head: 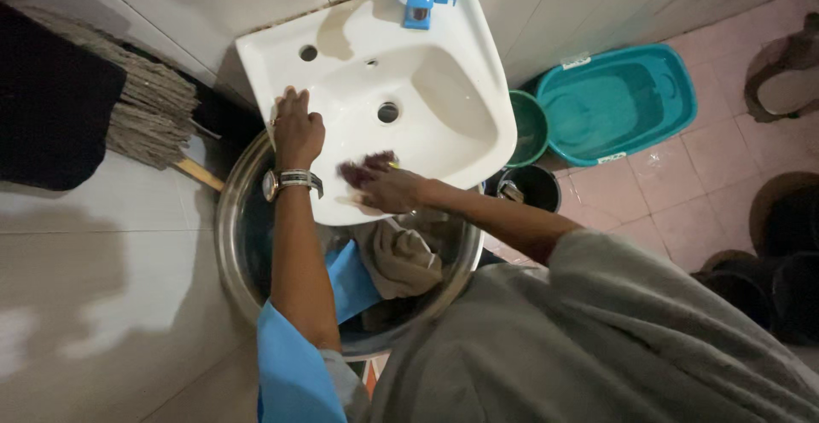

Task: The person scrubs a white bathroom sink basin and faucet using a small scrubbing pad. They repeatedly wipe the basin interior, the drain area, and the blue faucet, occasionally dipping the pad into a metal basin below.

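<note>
The left hand (298, 127) lies flat, fingers spread and pointing away from the body — its forearm bare, a watch at the wrist. The right hand (386, 186) reaches across from the right, fingers curled downward, arm bent at the elbow.

Two small white labels are seen on the teal tub (616, 103) on the pink floor: one label (577, 61) at its upper left rim, another label (612, 158) at its lower edge. No packages, signs or screens are seen.
</note>
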